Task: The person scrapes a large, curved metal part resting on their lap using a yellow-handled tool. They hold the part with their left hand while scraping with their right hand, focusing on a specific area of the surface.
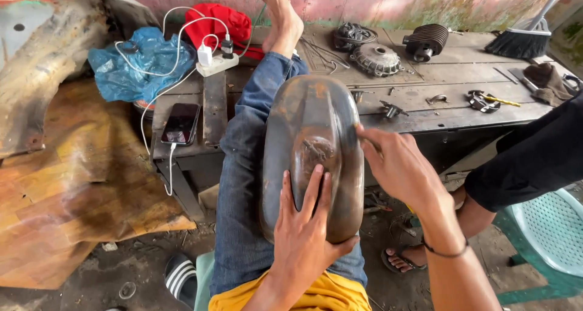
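The person sits with one leg stretched out, heel up on the wooden surface (437,74), and a worn, rusty metal tank (313,156) lies lengthwise along the jeans-clad thigh (243,183). The left hand (303,232) lies flat on the near end of the tank, fingers (313,186) spread wide open and pressing down rather than gripping anything. The right hand (398,165) comes in from the side with its fingers pinched shut on a thin tool (363,135), whose tip touches the tank's upper right edge; I cannot tell just what kind of tool it is.

What worries me is how the tank is balanced. It rests on a rounded leg with only a flat palm keeping it there, so a hard push from the tool could roll it off to the side and down to the dirt floor (139,262). The tool tip could also skid on the curved, smooth metal and run toward the left hand's fingers, which lie close below it. A second person's leg and sandalled foot (404,259) stand just to the right, near where the tank would fall. On the surface a phone (180,123) charges from a white power strip (217,64) beside the raised foot (280,13), and a jerk of that leg could drag the cables.
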